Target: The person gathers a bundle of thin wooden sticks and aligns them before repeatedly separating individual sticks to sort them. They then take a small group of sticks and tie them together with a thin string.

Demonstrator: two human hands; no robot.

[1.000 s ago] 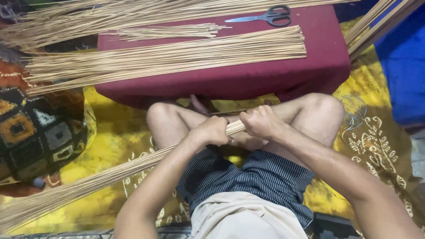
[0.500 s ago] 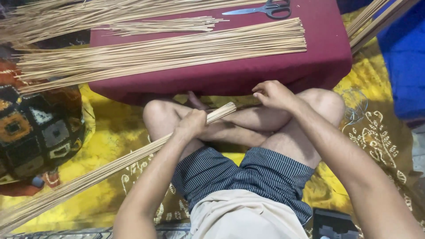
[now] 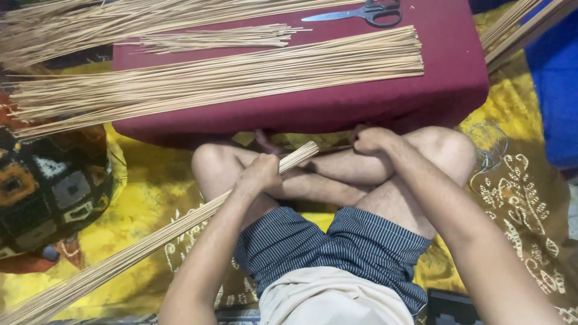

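A seated person's left hand (image 3: 260,174) is closed around a long bundle of thin sticks (image 3: 144,244) slanting across the lap. The right hand (image 3: 370,139), fingers curled, pinches one single stick (image 3: 331,148) near the knee.

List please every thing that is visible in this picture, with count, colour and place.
stick bundle: one, tan, held in the left hand, running down to the lower left corner
single stick: one, tan, thin, between the bundle's end and the right hand
sorted sticks: many, tan, lying in rows across the low table
short sticks: one small pile, tan, on the table behind the long rows
low table: one, dark red, in front of the crossed legs
scissors: one pair, dark handles, at the table's far edge
patterned cushion: one, dark with coloured squares, at left
floor cloth: one, yellow, under the person
left hand: closed grip on the bundle
right hand: pinching the single stick
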